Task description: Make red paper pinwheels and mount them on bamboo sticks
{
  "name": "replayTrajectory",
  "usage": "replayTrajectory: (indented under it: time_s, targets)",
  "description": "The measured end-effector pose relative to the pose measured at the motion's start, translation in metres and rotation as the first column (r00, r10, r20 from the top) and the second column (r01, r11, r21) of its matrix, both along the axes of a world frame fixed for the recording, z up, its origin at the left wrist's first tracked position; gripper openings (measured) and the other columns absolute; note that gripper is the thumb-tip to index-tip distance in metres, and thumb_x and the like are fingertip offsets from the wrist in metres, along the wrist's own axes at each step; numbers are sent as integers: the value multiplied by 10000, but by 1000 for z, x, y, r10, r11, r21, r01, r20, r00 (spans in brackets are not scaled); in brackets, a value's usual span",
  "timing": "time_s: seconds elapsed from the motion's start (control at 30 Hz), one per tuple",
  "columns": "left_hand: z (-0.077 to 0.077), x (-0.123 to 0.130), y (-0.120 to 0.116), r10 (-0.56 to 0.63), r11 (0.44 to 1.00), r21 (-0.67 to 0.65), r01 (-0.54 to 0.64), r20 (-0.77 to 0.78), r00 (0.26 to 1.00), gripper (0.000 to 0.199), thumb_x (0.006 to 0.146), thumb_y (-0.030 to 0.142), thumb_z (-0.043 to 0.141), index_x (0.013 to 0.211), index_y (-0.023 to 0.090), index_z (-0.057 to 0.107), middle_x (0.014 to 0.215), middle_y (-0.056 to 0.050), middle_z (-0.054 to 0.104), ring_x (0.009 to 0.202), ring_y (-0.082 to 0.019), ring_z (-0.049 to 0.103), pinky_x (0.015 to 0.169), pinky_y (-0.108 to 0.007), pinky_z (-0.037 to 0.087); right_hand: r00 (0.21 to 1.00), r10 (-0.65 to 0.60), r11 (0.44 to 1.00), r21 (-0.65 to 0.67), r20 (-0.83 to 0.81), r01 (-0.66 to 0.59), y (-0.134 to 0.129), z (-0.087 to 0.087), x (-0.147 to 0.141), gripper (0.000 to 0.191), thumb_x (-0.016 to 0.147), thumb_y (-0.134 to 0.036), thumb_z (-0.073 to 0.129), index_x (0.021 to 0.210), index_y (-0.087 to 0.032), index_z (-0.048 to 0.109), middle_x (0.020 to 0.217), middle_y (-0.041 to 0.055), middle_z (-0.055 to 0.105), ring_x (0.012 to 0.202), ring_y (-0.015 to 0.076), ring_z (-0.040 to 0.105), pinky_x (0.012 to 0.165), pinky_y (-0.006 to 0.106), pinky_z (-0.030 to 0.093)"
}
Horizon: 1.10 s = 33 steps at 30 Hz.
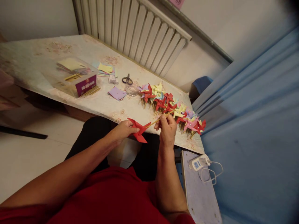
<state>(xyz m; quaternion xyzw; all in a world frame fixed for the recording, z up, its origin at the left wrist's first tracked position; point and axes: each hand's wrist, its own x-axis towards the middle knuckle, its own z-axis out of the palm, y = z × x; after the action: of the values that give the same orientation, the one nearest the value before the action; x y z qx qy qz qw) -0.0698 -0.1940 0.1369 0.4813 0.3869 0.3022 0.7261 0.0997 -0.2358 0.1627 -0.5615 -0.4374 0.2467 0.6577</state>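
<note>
Between the thumb and fingers of my left hand (123, 130) is a red paper pinwheel (140, 135), held above my lap at the table's front edge. My right hand (167, 127) is closed on a thin wooden stick (153, 123), whose left end meets the pinwheel. Whether the two are fastened together I cannot tell. Just past my right hand, several finished pinwheels (161, 104) in red, yellow, pink and purple lie in a row, sticks toward me. Purple cut paper sheets (117, 93) lie left of them, beside a small clear dish (132, 90).
Black-handled scissors (127, 80), a small box (113, 79) and yellow paper sheets (105, 68) are at the table's middle. A clear plastic tub (70, 81) with a purple label stands at left, loose sticks (91, 92) by it. A white power strip (199, 162) rests on a stool (201, 196) at right, near a blue curtain (252, 124).
</note>
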Motion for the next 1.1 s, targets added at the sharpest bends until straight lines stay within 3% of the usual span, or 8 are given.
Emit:
replayTrajectory:
  time_s: [0.3, 0.47, 0.7, 0.83, 1.0, 1.1]
  targets:
    - [-2, -1, 1, -8, 1000, 8, 8, 19, 1000, 112, 582, 203, 701, 574, 198, 589, 524, 22, 565, 591, -145, 524, 608, -267, 381, 996, 45, 999, -34, 83, -42, -3, 5, -3, 301, 863, -440, 630, 689, -226, 507, 487, -76, 553, 388, 89, 496, 417, 207, 372]
    - [0, -3, -1, -15, 1000, 14, 15, 19, 1000, 102, 588, 182, 694, 599, 188, 593, 506, 38, 553, 556, -123, 503, 594, -248, 374, 998, 52, 999, -11, 38, -51, -1, 3, -4, 284, 861, -444, 629, 713, -223, 529, 523, -79, 558, 410, 90, 516, 423, 208, 388]
    - [-10, -2, 3, -20, 999, -48, 23, 46, 999, 97, 597, 199, 717, 662, 152, 663, 603, -13, 670, 547, -120, 521, 586, -246, 357, 998, 24, 999, -24, 59, -23, -1, 2, -5, 289, 852, -440, 639, 697, -222, 527, 494, -81, 551, 401, 93, 518, 420, 208, 390]
    - [-13, -2, 4, 5, 997, -71, 0, 61, 998, 85, 593, 187, 724, 635, 155, 657, 587, -12, 662, 540, -118, 517, 581, -245, 354, 999, 32, 999, 6, 18, -32, 0, -1, -3, 288, 852, -451, 641, 722, -215, 538, 527, -81, 563, 406, 86, 523, 418, 203, 393]
    - [-24, -3, 7, 53, 996, -81, -49, 53, 997, 104, 614, 190, 749, 640, 138, 663, 612, -31, 679, 533, -110, 522, 560, -236, 333, 1000, -30, 999, 43, 5, 29, -1, 1, -2, 291, 843, -439, 652, 713, -201, 546, 547, -69, 595, 406, 75, 524, 413, 193, 395]
    - [-32, -3, 10, 88, 989, -128, -75, 94, 992, 128, 622, 183, 776, 639, 131, 660, 640, -56, 700, 556, -125, 571, 574, -241, 375, 991, -128, 983, 129, -50, 133, -5, 7, -4, 257, 833, -405, 666, 733, -195, 558, 558, -66, 614, 414, 75, 536, 417, 190, 401]
